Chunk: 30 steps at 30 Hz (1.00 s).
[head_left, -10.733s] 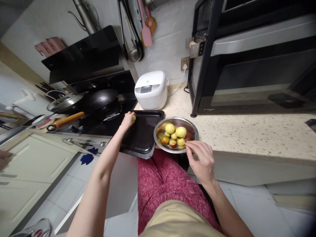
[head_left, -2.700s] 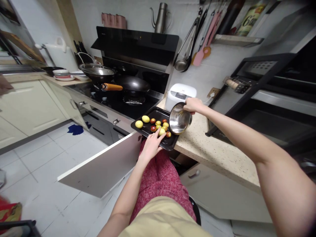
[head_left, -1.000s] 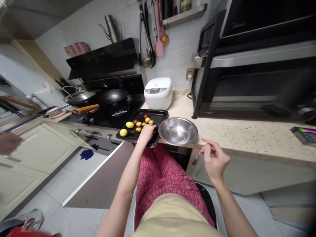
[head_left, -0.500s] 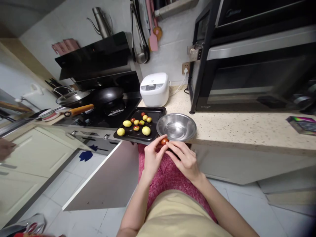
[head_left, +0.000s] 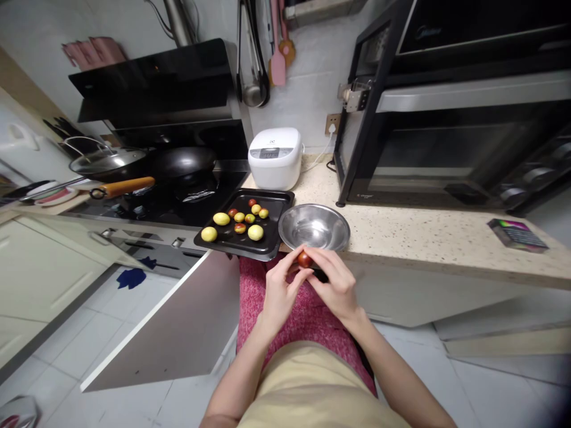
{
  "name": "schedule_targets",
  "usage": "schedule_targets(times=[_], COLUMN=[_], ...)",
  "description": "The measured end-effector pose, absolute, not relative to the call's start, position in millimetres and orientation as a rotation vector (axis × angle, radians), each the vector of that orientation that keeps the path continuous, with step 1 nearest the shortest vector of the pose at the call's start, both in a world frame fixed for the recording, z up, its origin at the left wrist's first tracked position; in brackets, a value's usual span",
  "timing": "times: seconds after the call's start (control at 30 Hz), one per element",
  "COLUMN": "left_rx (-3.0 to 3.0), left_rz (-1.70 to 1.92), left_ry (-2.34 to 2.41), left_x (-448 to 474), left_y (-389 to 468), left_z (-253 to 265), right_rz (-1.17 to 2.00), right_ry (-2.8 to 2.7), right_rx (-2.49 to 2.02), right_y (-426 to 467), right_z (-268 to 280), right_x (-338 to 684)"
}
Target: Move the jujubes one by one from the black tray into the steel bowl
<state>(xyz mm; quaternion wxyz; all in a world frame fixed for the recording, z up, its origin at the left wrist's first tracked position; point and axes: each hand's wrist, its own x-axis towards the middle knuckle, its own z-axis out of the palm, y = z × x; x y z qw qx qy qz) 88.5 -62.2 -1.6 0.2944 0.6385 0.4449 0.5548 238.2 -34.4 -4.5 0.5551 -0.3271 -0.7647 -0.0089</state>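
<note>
Between the fingertips of both hands I hold a small reddish-brown jujube (head_left: 304, 259), just in front of the counter's edge. My left hand (head_left: 282, 286) pinches it from the left, and my right hand (head_left: 335, 284) has its thumb and fingers closed on the other side. Right behind my fingers stands a steel bowl (head_left: 332, 223), with nothing visible in it. To its left lies a black baking tray (head_left: 238, 246) bearing several fruits, some red and brown, others yellow-green. A large yellow-green fruit (head_left: 256, 232) sits near the tray's front right.
A white rice cooker (head_left: 274, 160) stands behind the tray. On the left is a stove with a wok (head_left: 182, 163) and a lidded pan (head_left: 109, 161). An open cabinet door (head_left: 169, 333) juts out below the counter. An oven (head_left: 446, 148) fills the right.
My head view has shifted, so the scene sits differently in the frame. Both hands still hold the jujube, with my right fingers now closer around it. A person's hand at the far left has left view.
</note>
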Motion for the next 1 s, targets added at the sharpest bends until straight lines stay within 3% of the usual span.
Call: schedule_targets(times=[0.17, 0.4, 1.0], left_rx=[2.184, 2.603, 2.636], left_rz=[1.413, 0.915, 0.937], left_ry=[1.385, 1.583, 1.632], left_x=[61, 11, 20], left_y=[-49, -24, -14], left_z=[1, -17, -29], right_rz=[0.136, 0.199, 0.228], right_ry=[-1.812, -2.217, -2.213], right_rx=[-1.069, -1.497, -1.523], right_y=[22, 85, 97], right_z=[14, 25, 25], right_x=[259, 267, 268])
